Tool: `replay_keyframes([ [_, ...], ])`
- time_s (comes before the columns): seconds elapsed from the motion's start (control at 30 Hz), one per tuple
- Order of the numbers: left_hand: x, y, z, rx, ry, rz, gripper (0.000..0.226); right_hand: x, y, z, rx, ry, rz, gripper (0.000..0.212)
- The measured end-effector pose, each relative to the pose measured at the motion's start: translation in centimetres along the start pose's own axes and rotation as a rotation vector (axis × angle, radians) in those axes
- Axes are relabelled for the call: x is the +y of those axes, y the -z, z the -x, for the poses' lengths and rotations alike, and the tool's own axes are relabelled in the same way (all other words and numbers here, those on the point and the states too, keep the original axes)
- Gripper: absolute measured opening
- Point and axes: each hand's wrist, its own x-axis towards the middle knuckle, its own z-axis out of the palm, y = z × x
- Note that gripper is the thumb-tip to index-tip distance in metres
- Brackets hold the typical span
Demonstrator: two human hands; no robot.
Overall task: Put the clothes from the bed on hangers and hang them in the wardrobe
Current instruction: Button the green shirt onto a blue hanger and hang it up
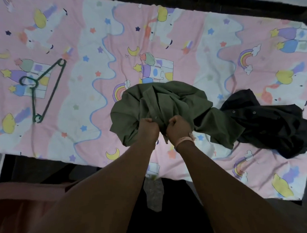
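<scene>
Both the left hand and right hand clutch the bunched green shirt; lifted so, it may snag the black garment at three o'clock.

Count on bed: 1 green hanger, 2 garments. Garments: 1 olive shirt, 1 black shirt. Hands in view: 2.

Bed layout: hanger at nine o'clock, crumpled shirt at centre, second garment touching it at three o'clock, both hands on the shirt's six o'clock edge.
</scene>
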Motion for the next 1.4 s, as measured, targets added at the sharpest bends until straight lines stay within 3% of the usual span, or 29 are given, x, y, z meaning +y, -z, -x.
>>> replay_keyframes([
  [0.07, 0.2, 0.0, -2.1, 0.102, -0.038, 0.004, 0.014, -0.1, -0.5, -2.0, 0.094, 0.091, 0.031, 0.013],
  [0.17, 1.5, -0.1, -5.5, 0.192, -0.103, -0.083, 0.027, -0.9, -1.2, -5.2, 0.225, 0.262, 0.159, 0.035],
  [0.33, 4.8, -1.2, -10.3, 0.094, -0.428, -0.303, 0.061, -1.9, -1.7, -9.1, 0.145, 0.345, 0.273, 0.076],
  [0.4, 5.6, -1.6, -11.8, 0.032, -0.462, -0.409, 0.074, -0.9, -1.6, -10.0, 0.038, 0.392, 0.282, 0.073],
  [0.47, 5.9, -1.8, -12.5, 0.012, -0.423, -0.571, 0.082, 1.0, -1.6, -10.4, -0.202, 0.398, 0.309, 0.053],
  [0.57, 4.8, -2.0, -13.2, -0.074, -0.366, -0.698, 0.076, 3.7, -1.8, -10.4, -0.592, 0.168, 0.422, 0.038],
  [0.63, 3.5, -1.9, -13.2, -0.174, -0.367, -0.671, 0.062, 3.9, -1.7, -10.3, -0.509, 0.153, 0.391, 0.038],
  [0.7, 2.4, -2.3, -12.8, -0.207, -0.423, -0.662, 0.042, 2.5, -1.1, -11.0, -0.133, 0.171, 0.289, 0.043],
  [0.77, 1.3, -2.6, -12.0, -0.214, -0.439, -0.719, 0.058, 0.3, -0.4, -12.8, 0.161, 0.152, 0.161, 0.043],
  [0.8, 0.8, -2.7, -11.7, -0.226, -0.431, -0.758, 0.063, -0.6, -0.2, -13.8, 0.205, 0.173, 0.122, 0.039],
  [0.87, -0.3, -2.8, -11.5, -0.288, -0.427, -0.878, 0.061, -1.6, -0.5, -15.3, 0.121, 0.320, 0.203, 0.026],
  [0.93, -1.1, -3.0, -11.5, -0.346, -0.447, -0.994, 0.049, -1.5, -1.5, -15.9, -0.081, 0.449, 0.454, 0.023],
  [1.03, -1.4, -3.3, -11.8, -0.240, -0.523, -1.001, 0.036, 0.2, -2.8, -15.6, -0.391, 0.365, 0.651, 0.024],
  [1.1, -1.1, -3.2, -12.3, -0.081, -0.557, -0.911, 0.026, 2.0, -3.2, -15.6, -0.367, 0.245, 0.645, 0.034],
  [1.17, -0.7, -3.0, -13.1, -0.026, -0.562, -0.824, 0.019, 3.4, -3.4, -16.1, -0.283, 0.164, 0.649, 0.037],
  [1.3, 0.2, -2.9, -14.9, -0.019, -0.618, -0.732, 0.048, 3.6, -4.0, -17.0, -0.309, 0.194, 0.699, 0.051],
  [1.4, 0.5, -3.1, -16.4, -0.101, -0.521, -0.766, 0.065, 3.0, -4.6, -16.9, -0.289, 0.269, 0.833, 0.064],
])
